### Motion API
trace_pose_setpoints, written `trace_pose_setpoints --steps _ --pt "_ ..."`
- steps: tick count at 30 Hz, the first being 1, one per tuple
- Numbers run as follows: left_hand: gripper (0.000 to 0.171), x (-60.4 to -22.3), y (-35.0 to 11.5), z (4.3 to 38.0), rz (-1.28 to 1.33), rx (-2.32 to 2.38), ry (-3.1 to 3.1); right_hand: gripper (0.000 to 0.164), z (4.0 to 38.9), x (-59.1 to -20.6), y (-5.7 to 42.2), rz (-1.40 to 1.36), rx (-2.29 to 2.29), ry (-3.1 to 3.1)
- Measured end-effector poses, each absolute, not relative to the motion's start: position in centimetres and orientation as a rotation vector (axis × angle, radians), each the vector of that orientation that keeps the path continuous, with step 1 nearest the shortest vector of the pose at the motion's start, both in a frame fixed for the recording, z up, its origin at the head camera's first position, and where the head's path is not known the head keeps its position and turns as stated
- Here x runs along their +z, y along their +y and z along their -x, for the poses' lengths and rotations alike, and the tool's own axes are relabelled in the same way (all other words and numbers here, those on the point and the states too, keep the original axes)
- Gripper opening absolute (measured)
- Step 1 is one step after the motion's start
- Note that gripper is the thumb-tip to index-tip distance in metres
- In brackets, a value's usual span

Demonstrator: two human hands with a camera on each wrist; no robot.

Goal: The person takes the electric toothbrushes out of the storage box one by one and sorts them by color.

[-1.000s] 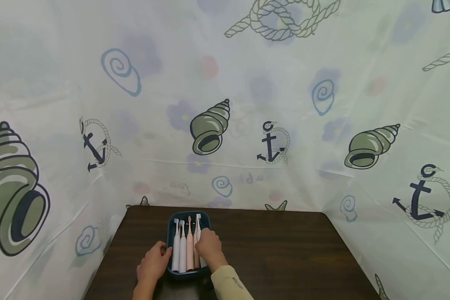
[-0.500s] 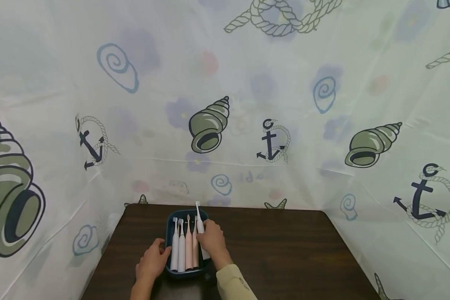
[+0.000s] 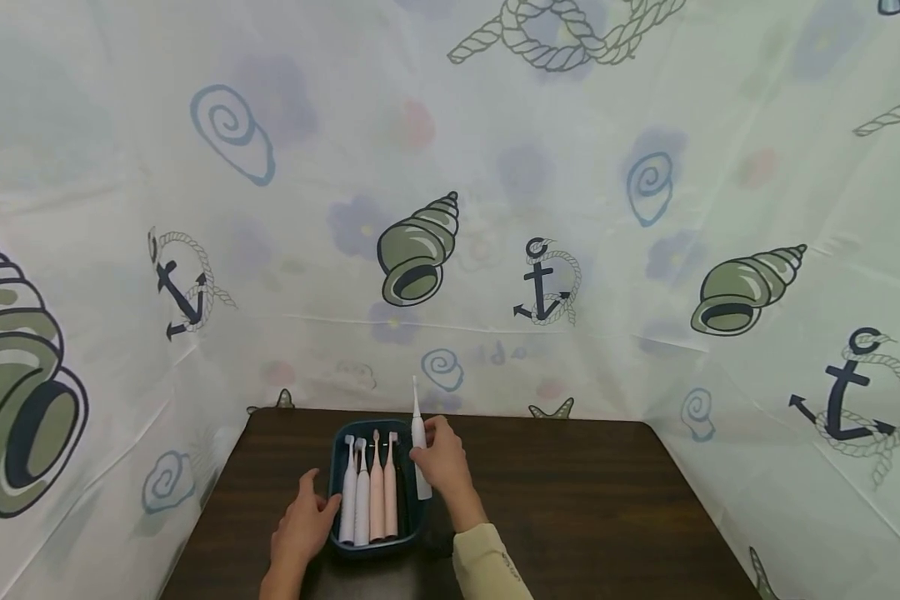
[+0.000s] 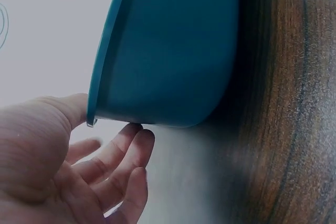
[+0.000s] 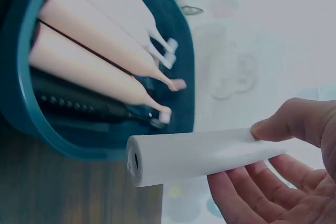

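Note:
A white electric toothbrush (image 3: pixel 418 432) is held between the thumb and fingers of my right hand (image 3: pixel 446 458), its slim head pointing up and away. It hangs over the right edge of a dark teal bin (image 3: pixel 335 475); the right wrist view shows the base of its handle (image 5: pixel 178 158). Inside the bin lie two white toothbrushes (image 3: pixel 347 500), two pink toothbrushes (image 3: pixel 377 500) and a black toothbrush (image 5: pixel 79 98). My left hand (image 3: pixel 298 525) is at the bin's left side, fingers relaxed. In the left wrist view its fingertips (image 4: pixel 137 135) touch the outer wall.
The bin stands on a dark brown wooden table (image 3: pixel 570 500), near its back edge and left of the middle. A white curtain (image 3: pixel 495 208) printed with shells and anchors hangs behind and on both sides.
My right hand has lifted the white toothbrush out of the bin's right side and moved it up and right. The black toothbrush beneath has come into view. My left hand stays beside the bin.

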State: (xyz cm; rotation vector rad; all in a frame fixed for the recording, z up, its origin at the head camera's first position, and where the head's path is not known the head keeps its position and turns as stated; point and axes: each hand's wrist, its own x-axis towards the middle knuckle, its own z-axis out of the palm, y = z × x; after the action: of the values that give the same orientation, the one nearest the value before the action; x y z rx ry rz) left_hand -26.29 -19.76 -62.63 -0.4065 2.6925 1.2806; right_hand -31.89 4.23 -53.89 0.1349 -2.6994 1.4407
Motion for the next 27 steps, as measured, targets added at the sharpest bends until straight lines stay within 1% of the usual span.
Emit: trace_pose_setpoints --steps 4,10,17,22,27 --pt "0.063 -62.6 -19.7 26.5 0.402 1.276 2.699 0.046 32.8 -53.5 5.4 -0.116 1.475 -2.666" --pt "0.060 -62.3 -19.2 26.5 0.409 1.262 2.732 0.044 34.5 -53.4 7.6 -0.088 1.482 -2.617" --pt "0.045 -62.1 -18.7 26.6 0.436 1.271 2.735 0.042 36.0 -54.4 9.1 -0.021 1.491 -2.556" --pt "0.042 -62.2 -18.9 26.5 0.428 1.292 2.726 0.037 36.8 -55.8 9.2 0.032 1.503 -2.509" --pt "0.043 -62.2 -19.0 26.3 0.418 1.289 2.711 0.031 37.8 -57.4 9.0 0.046 1.528 -2.444"
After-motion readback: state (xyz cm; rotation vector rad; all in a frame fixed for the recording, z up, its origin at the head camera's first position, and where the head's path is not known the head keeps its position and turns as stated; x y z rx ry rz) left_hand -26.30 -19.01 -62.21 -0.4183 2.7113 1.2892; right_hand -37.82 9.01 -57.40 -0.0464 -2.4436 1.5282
